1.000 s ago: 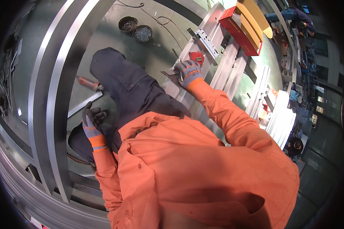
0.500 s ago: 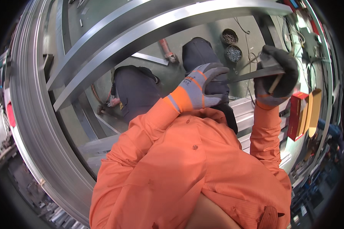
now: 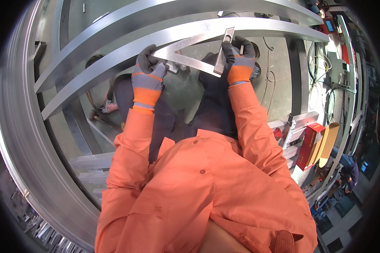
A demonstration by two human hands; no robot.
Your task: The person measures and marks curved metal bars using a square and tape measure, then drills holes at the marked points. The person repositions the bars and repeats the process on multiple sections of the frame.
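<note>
Both my hands wear grey gloves with orange cuffs and hold a metal triangle square above my knees. Two of its flat arms meet in a point on the left, and a thicker bar with a hole near its upper end closes the right side. My left hand grips that pointed corner between thumb and fingers. Around the thick bar my right hand is closed. Just beyond the square runs a long silver metal beam; I cannot tell whether they touch.
A second beam lies farther off. Stacked metal profiles line the left. An opened red box is at right, with loose cables beyond it. Behind my right hand a cup of screws partly shows. A person is at the far right.
My right hand has moved left from the right side, bringing the square in front of me. My left hand has moved left and forward and taken hold of its corner.
</note>
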